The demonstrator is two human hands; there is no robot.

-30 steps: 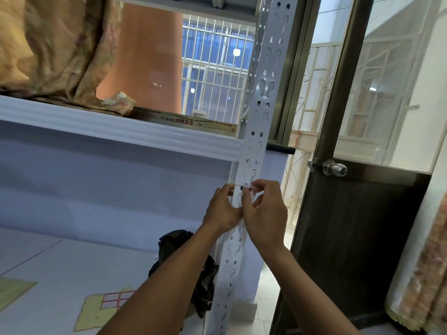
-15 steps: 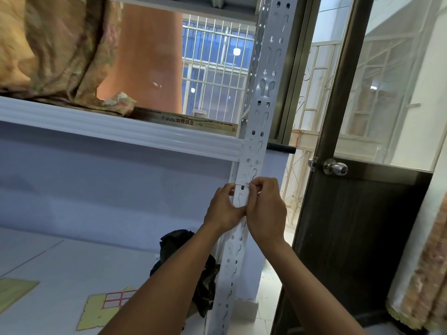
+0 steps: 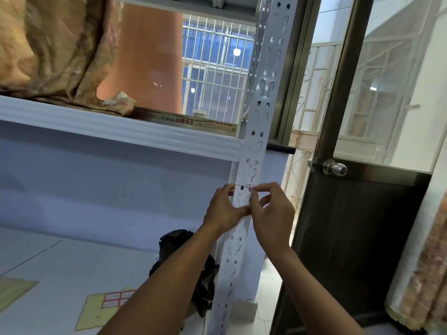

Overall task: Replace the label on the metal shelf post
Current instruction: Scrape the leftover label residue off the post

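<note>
Two hands at frame centre, both on one white perforated shelf post [image 3: 260,131] that runs from top right-of-centre down to bottom centre. Left hand [image 3: 223,209] braces the post's left edge, thumb across its face; grip looks closed against the post, not on the label. Right hand [image 3: 272,213] pinches a small red-edged label [image 3: 250,188] at thumb and forefinger tips, right at the post face just under the shelf beam [image 3: 116,128]; only a sliver of label shows, can't tell whether it's stuck or lifted. One label sheet [image 3: 106,303], yellow backing with a few red-bordered blanks, lies on the lower shelf board [image 3: 48,257] at bottom left, partly hidden by the left forearm. One black bag [image 3: 176,240] behind the forearms, mostly covered. One patterned cloth bundle [image 3: 55,44] on the upper shelf, top left, cut off by the frame. One flat printed box [image 3: 186,120] beside it. Dark door [image 3: 358,226] with one round knob [image 3: 335,167] at right; window bars behind.
</note>
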